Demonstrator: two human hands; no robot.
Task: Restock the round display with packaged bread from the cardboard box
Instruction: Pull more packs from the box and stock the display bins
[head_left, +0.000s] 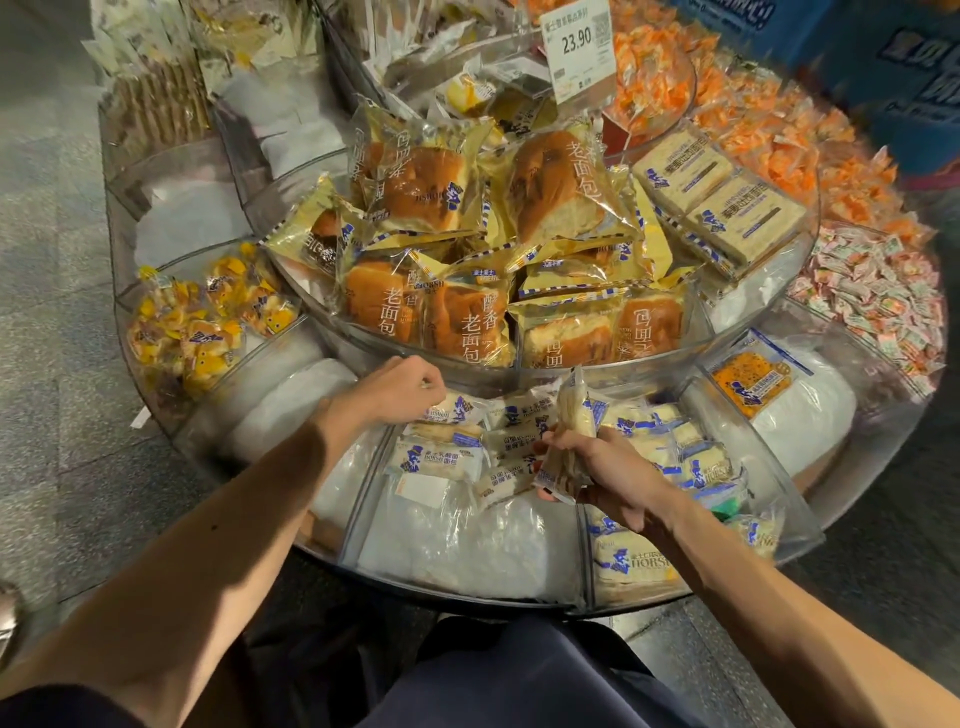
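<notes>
At the round display's (519, 597) near edge, the right hand (618, 478) is gripping an upright bread packet (574, 415). The left hand (410, 384) is curling onto another packet (452, 410), grasp unclear. Set down edgewise, the held one is likely going to topple.

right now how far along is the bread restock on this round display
Partly done. Several white-and-blue bread packets already lie in the near compartment. The right hand grips an upright packet above them; the left hand is at the edge of a laid packet, grip unclear. Left: bare white padding at the front shows room to fill. The cardboard box is out of view.
</notes>
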